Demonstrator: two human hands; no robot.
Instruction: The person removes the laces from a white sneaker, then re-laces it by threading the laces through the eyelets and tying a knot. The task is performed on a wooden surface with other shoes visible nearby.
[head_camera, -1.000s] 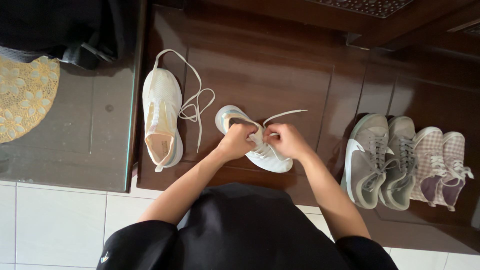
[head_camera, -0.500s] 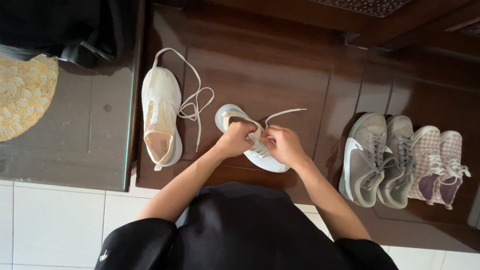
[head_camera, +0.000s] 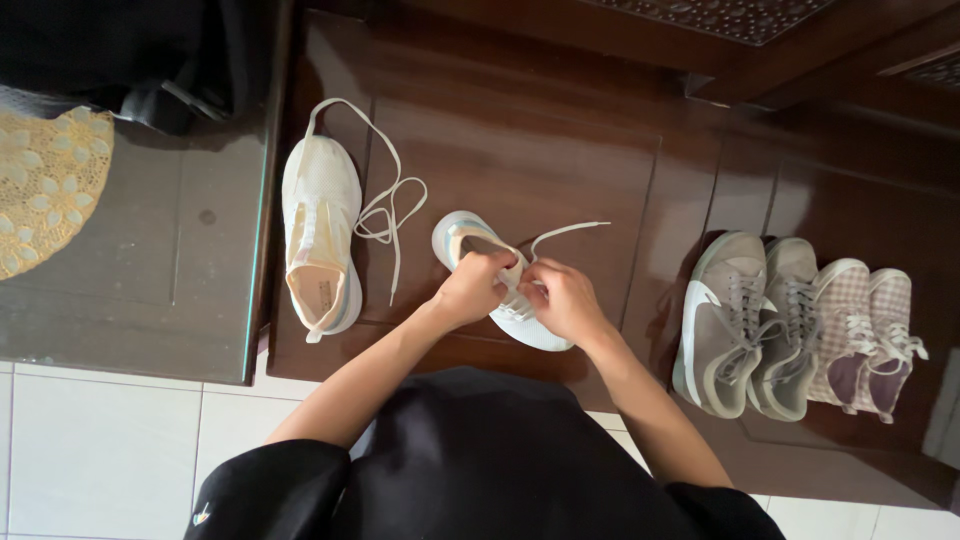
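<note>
A white sneaker (head_camera: 495, 285) lies on the dark wooden platform (head_camera: 520, 140), toe pointing away and to the left, directly under both hands. The left hand (head_camera: 470, 288) covers the shoe's tongue area, its grip pinched narrow on the white lace (head_camera: 565, 233); the right hand (head_camera: 562, 298) sits just beside it over the eyelets, fingers curled tight on the same lace — one loose end trails up and to the right across the wood.

To the left, well apart from the hands, the matching white sneaker (head_camera: 320, 235) lies with its opening up, a pale rectangular label visible on its insole and its lace spread in loops beside it. At right stand a grey pair of sneakers (head_camera: 750, 320) and, touching them, a checked pair (head_camera: 870, 335). A yellow lace doily (head_camera: 45, 185) rests on the glass-topped desk (head_camera: 150, 270) at far left.
</note>
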